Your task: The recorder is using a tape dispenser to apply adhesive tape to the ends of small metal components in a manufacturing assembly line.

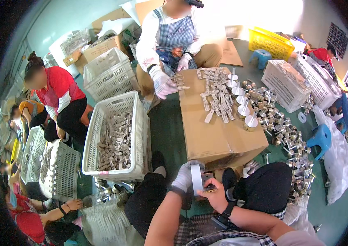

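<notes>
A flat white strip-shaped piece (197,178) with a smooth pale face is held upright in the left grip (183,178), which is covered by a pale grey fabric glove; the piece is pinched along its far left side, so that it lies just to the right of the gloved palm. The bare right grip (218,197) is placed at the near right of the same piece, with thumb and finger closed on a small dark and gold-toned part (209,190), whose exact kind cannot be told. Both grips are held at the near edge of a brown cardboard box (221,143). On the box's far half, flat grey slotted metal clips (219,98) are spread in a loose heap, and along its right edge a row of white round discs with upright stems (251,120) is set. To the right, many shiny metal cylindrical fittings (280,127) are scattered over the green floor (311,180). To the left, a white perforated plastic crate (110,175) is filled with more clips. At the far left corner of the box, other clips are reached by a co-worker's gloved hand (166,85).
</notes>
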`<state>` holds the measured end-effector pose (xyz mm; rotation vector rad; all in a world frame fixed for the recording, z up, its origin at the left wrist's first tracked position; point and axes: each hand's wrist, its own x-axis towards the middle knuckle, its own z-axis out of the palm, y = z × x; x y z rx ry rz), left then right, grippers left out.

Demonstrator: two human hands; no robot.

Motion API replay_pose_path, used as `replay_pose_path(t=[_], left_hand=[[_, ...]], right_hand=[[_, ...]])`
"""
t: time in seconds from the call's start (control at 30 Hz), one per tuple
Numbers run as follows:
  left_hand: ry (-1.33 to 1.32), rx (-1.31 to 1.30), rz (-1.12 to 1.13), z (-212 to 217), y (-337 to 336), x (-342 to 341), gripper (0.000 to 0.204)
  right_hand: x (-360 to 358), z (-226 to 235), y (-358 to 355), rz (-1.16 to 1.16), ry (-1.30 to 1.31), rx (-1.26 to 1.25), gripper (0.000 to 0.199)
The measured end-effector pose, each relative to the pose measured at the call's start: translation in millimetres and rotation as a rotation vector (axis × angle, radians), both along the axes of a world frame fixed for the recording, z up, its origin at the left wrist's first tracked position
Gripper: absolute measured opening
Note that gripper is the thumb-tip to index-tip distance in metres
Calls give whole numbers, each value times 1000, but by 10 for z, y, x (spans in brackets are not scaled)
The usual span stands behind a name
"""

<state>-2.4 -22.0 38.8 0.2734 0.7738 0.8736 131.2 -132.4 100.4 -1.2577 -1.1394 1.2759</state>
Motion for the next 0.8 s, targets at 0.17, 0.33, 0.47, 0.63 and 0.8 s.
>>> replay_pose_path(t=[0.17,0.33,0.47,0.63,0.8], left_hand=[[-26,1,-6,-53,16,-16,16],[10,45,-32,-144,30,-27,17],[2,59,-25,-169,31,-33,16],[-36,68,-32,-125,32,-38,16],[60,141,-17,-37,-12,-17,16]], right_hand=[[-1,32,-10,9,-12,-2,28],[-21,115,-17,-5,12,-7,29],[-30,185,-17,-8,84,-70,30],[-7,65,-7,2,28,-7,29],[-13,47,-4,-5,10,1,29]])
